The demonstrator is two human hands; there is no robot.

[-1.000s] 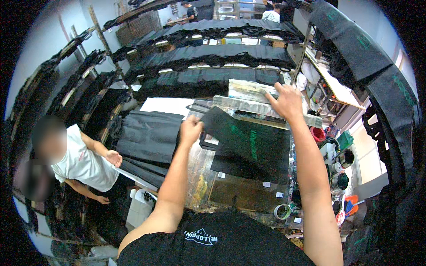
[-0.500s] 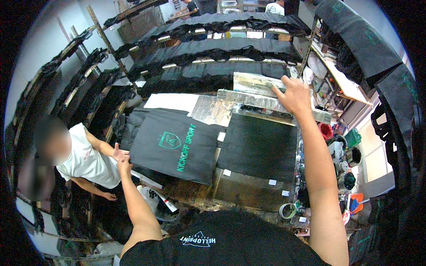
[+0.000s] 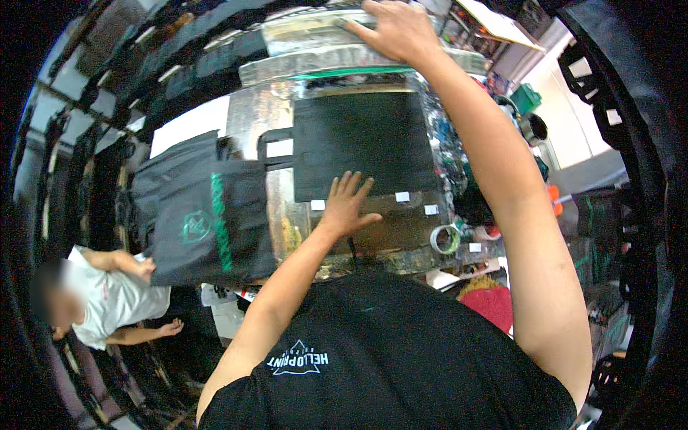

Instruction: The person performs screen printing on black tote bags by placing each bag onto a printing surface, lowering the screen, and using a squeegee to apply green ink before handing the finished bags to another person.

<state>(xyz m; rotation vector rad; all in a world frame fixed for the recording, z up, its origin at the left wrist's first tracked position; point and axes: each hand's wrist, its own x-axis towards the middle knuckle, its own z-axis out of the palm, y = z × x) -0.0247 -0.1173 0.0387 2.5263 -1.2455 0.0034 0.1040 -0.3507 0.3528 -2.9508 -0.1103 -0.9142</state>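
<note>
My left hand (image 3: 349,204) lies with fingers spread at the near edge of a flat black tote bag (image 3: 362,143). The bag's handle loop sticks out to its left. My right hand (image 3: 399,32) reaches to the far side and grips a pale, ink-smeared screen-printing frame (image 3: 297,36); its fingertips are partly hidden over the top edge. Below it runs a long greyish bar (image 3: 315,63) with a green strip along its lower side. To the left, a black bag printed in green (image 3: 183,193) is in a co-worker's hand (image 3: 145,269).
White paper (image 3: 190,125) lies at the table's far left. Small white squares, one a tag (image 3: 402,196), mark the board near me. A tape roll (image 3: 445,239) stands at the right, with a green container (image 3: 527,98) beyond. Racks of black bags (image 3: 215,68) line the far left.
My left hand has left the printed bag at the left and come down at the near edge of the plain bag. The co-worker now holds the printed bag, shifted left. The view has turned.
</note>
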